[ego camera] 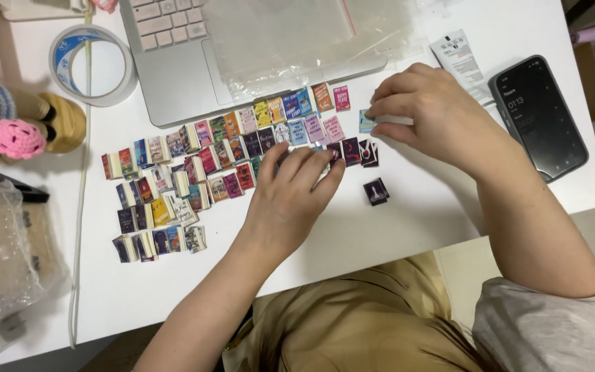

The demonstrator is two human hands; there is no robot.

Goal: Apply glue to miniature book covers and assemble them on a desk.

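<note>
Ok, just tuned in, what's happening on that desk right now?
A person is sorting tiny miniature books, laid in rows on a white table. The left hand rests its fingers on the dark-covered ones at the right end of a row, while the right hand pinches a small light-blue book just past the rows' end. One dark book lies apart, nearer the person. A laptop, tape roll and phone sit around them.

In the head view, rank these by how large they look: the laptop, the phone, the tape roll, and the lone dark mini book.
1. laptop, though partly cut off by the frame
2. phone and tape roll: too alike to rank
3. lone dark mini book, smallest
</note>
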